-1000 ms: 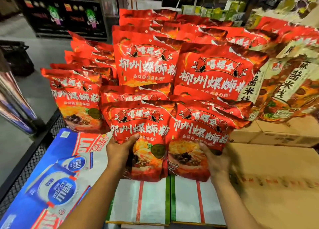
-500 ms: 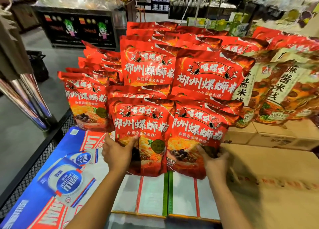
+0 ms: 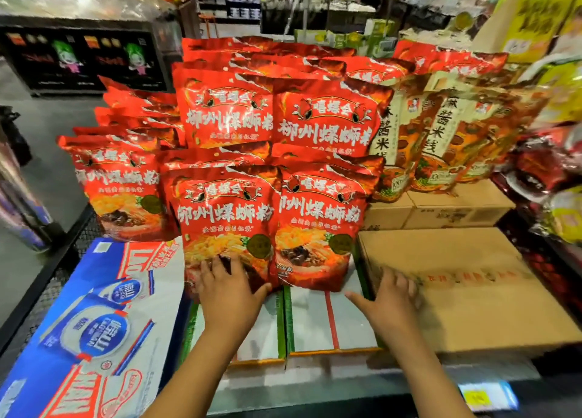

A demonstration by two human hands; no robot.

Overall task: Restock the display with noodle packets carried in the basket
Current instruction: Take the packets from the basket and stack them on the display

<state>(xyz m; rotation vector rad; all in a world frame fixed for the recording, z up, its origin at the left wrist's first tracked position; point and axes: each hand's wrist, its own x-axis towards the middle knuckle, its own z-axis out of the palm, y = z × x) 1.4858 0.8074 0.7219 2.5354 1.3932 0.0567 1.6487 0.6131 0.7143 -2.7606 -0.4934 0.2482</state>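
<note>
Red noodle packets stand in stepped rows on the display. The two front packets stand upright side by side on white boxes: the left front packet (image 3: pixel 225 222) and the right front packet (image 3: pixel 318 225). My left hand (image 3: pixel 231 287) lies flat against the bottom of the left front packet, fingers spread. My right hand (image 3: pixel 385 294) is off the right packet, fingers apart, holding nothing, resting on the edge of a brown carton (image 3: pixel 466 291). No basket is in view.
White boxes with green and red stripes (image 3: pixel 315 323) bear the front row. A blue-and-white carton (image 3: pixel 104 316) lies left, over a black wire rack (image 3: pixel 41 285). Orange-brown rice noodle packets (image 3: pixel 441 134) stand right on cartons (image 3: pixel 441 209). A grey aisle floor runs left.
Both hands held the bottoms of the two front packets; now my right hand has let go and moved right onto the brown carton. The left hand has flattened on its packet. The view has tilted up.
</note>
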